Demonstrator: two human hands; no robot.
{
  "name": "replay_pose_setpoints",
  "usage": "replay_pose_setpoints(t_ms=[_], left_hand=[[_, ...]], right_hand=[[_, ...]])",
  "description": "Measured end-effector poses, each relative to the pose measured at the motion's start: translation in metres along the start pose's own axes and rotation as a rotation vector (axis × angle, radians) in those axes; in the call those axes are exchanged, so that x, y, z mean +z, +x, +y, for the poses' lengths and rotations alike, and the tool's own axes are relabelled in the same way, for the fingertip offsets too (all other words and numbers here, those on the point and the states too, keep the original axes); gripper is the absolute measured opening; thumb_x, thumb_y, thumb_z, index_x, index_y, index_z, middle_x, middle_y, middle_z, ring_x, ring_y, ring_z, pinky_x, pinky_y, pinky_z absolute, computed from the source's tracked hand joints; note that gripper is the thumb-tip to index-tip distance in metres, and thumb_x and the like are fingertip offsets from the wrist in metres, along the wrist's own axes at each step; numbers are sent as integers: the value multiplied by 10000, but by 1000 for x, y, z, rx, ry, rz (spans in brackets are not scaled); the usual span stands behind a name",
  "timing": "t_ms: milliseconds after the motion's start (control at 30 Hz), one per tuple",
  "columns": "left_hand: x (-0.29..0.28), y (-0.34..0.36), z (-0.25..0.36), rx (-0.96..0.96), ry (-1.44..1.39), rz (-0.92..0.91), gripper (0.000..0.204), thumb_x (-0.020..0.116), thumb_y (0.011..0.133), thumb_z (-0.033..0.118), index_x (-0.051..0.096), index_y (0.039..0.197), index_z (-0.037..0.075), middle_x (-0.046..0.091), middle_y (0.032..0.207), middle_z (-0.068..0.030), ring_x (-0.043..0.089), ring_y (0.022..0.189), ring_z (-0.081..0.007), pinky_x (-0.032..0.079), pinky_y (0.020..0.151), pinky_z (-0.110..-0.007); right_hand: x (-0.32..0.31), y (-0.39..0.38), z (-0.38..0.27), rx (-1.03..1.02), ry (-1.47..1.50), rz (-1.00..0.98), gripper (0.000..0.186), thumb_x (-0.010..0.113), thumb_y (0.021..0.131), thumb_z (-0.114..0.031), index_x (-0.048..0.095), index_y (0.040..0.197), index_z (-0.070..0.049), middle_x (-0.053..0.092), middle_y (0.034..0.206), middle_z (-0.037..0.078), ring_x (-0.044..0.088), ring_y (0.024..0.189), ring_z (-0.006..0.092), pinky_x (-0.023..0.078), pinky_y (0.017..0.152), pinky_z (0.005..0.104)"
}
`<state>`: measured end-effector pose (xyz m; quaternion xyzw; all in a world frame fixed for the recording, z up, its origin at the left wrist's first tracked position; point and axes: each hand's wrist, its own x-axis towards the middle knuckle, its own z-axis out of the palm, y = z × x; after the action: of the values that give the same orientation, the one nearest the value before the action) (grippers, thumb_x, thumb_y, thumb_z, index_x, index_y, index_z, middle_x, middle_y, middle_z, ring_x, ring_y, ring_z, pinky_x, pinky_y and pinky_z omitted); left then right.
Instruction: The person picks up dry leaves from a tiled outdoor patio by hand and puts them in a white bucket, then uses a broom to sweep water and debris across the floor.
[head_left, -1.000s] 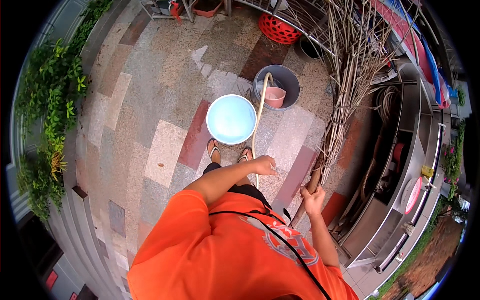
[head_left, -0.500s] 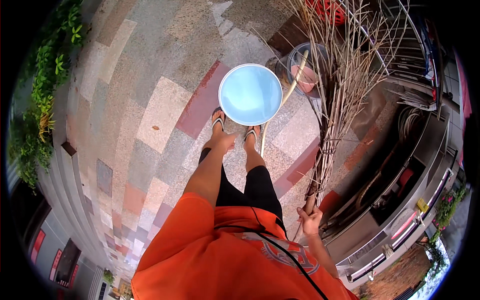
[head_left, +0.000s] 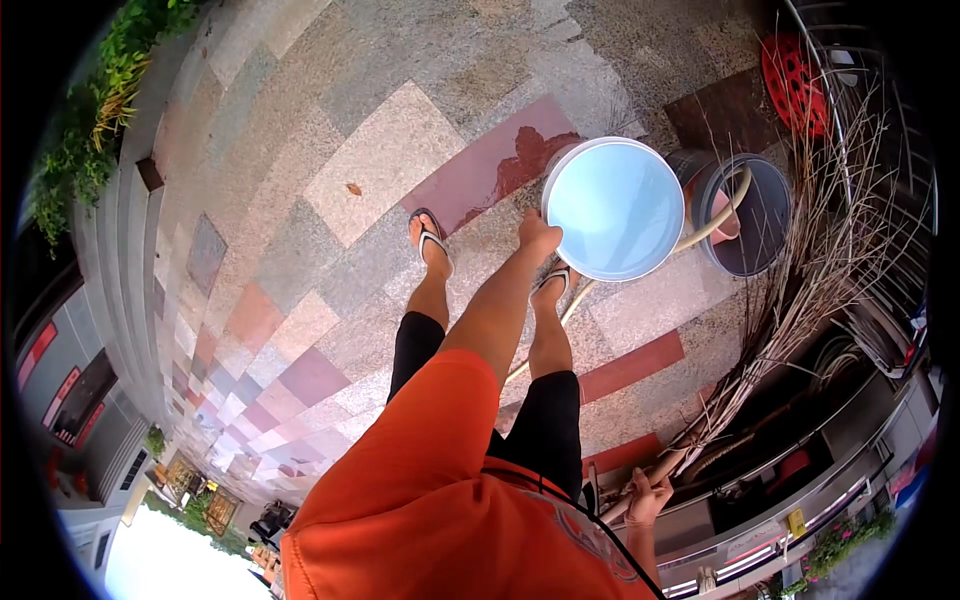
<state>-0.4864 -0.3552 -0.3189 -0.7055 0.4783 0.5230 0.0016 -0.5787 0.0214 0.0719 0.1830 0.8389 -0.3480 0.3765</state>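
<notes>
Basin [head_left: 615,208], round, light blue inside with a pale rim: located just beyond the fingertips of the left hand [head_left: 540,234] and to their right. The left fingers meet the near left part of its rim; they are partly hidden, and whether they pinch the rim cannot be told. Whether the basin rests flat on the paving cannot be told either.

Right hand [head_left: 649,498]: fingers wrapped about the handle of a twig broom [head_left: 762,368]. From these fingers the broom runs outward and to the right, its dry twigs fanning apart at the far end.

Grey bucket [head_left: 768,222]: to the right of the left fingers, on the far side of the basin, with a pink pail [head_left: 722,222] inside. A cream hose [head_left: 692,241] comes over the bucket's rim, passes behind the basin and shows again below the left fingers.

Red perforated basket [head_left: 795,88]: well apart from the left fingers, beyond the bucket. Dark wet patch [head_left: 527,160]: on a reddish slab, just beyond the left fingers. Dry leaf [head_left: 354,188]: well to the left of the same fingers, on a pale slab.
</notes>
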Motion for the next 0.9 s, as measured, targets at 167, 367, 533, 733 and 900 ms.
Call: replay_pose_setpoints(t_ms=[167, 367, 533, 733, 900], left_hand=[[-14, 14, 22, -152, -212, -277, 531, 659, 714, 64, 526, 1203, -92, 635, 1148, -311, 618, 1124, -436, 495, 990, -427], [-47, 33, 18, -3, -20, -266, 540, 637, 732, 74, 505, 1230, -90, 592, 1198, -347, 585, 1159, -451, 489, 998, -435], [-110, 59, -4, 23, 37, -190, 510, 642, 726, 87, 542, 1199, -77, 618, 1174, -316, 585, 1161, -442, 485, 998, -432], [-206, 47, -80, -32, -53, -53, 440, 628, 731, 105, 589, 1135, -63, 624, 1170, -305, 588, 1148, -439, 479, 975, -441], [-257, 35, -202, -132, -189, 185, 426, 627, 727, 103, 634, 1123, -55, 685, 1006, -243, 677, 913, -375, 537, 774, -408]], right_hand=[[47, -20, -9, -22, 31, 20, 112, 685, 788, 12, 578, 800, -18, 577, 661, 40, 503, 492, 129, 409, 474, 257], [71, -47, -32, -48, -85, 20, 123, 696, 770, 24, 581, 807, 0, 575, 644, 50, 518, 493, 138, 416, 469, 261], [68, -37, -46, -94, -168, -50, 147, 708, 765, 10, 573, 821, -7, 574, 641, 46, 520, 500, 136, 414, 470, 269], [89, -6, -100, -133, -336, -134, 137, 691, 767, 16, 559, 787, -16, 568, 626, 46, 514, 477, 140, 415, 444, 275], [111, 31, -162, -268, -522, -240, 131, 676, 753, -7, 547, 778, -10, 547, 614, 42, 504, 457, 139, 406, 434, 278]])
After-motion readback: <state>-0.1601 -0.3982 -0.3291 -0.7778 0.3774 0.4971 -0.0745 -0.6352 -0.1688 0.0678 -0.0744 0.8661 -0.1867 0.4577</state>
